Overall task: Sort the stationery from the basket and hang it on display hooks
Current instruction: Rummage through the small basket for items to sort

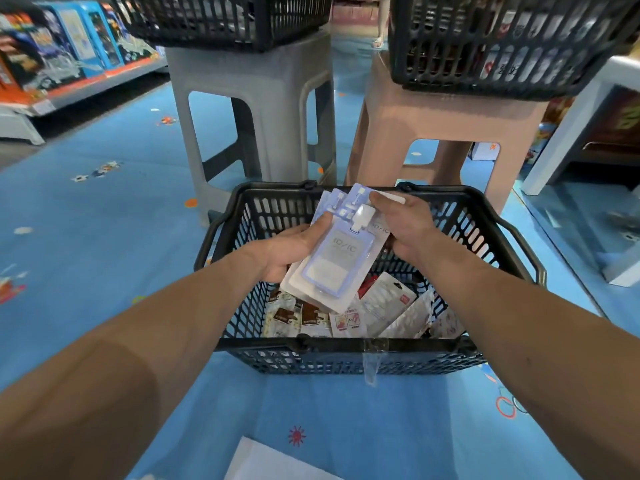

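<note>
A black plastic basket [377, 351] stands on the blue floor in front of me, holding several packets of stationery [381, 306]. Over it I hold a fanned stack of pale blue and white ID card holder packs [332, 261]. My left hand [294, 247] grips the stack from the left, thumb on top. My right hand [405, 223] holds the stack's upper right side, fingertips at the packs' top edge. No display hooks are in view.
A grey stool [256, 98] and a pink stool [446, 123] stand behind the basket, each carrying a black basket [221, 19] [502, 43]. Shelves of boxed goods [69, 46] run along the left. A white cabinet [581, 133] is at right. White paper [273, 462] lies near me.
</note>
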### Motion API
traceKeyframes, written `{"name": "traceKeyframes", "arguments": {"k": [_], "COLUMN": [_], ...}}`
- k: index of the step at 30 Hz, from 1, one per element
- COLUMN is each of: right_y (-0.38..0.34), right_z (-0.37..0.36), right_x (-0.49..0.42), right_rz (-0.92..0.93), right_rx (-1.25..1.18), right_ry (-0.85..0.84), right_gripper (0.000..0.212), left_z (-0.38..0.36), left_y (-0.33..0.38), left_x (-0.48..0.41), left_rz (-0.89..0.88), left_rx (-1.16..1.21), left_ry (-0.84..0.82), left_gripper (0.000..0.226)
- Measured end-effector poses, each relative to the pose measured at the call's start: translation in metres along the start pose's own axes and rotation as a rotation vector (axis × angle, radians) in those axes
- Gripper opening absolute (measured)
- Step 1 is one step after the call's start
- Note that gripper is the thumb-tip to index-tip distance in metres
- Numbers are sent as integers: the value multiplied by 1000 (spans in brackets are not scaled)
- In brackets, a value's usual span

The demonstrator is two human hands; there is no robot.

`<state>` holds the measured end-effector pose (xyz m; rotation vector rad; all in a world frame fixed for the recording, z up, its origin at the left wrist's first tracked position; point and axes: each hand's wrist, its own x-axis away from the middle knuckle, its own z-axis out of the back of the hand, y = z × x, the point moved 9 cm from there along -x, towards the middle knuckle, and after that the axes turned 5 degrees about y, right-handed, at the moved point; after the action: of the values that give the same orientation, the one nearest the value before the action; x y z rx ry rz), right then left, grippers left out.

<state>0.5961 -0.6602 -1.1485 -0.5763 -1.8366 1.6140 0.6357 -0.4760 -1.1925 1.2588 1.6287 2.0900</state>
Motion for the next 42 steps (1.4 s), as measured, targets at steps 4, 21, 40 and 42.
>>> {"name": "traceKeyframes", "arguments": {"k": [4,21,40,42], "right_y": [4,108,78,64], "right_z": [4,38,30,27], "right_x": [-7,-40,-25,-21], "right_rz": [34,-65,-142,-158], "right_rx": [95,1418,867,713], "right_ry": [60,-322,-278,-237], "right_gripper": [8,31,43,33], "left_z": [-8,34,52,54], "left_y": [-3,-51,-49,-42], "left_x": [-4,-52,-54,-50], "left_rz": [17,66,-5,-56], "left_rx": [28,-222,-303,-315], "left_ry": [-38,165,339,364], "left_gripper": [81,52,76,75]}}
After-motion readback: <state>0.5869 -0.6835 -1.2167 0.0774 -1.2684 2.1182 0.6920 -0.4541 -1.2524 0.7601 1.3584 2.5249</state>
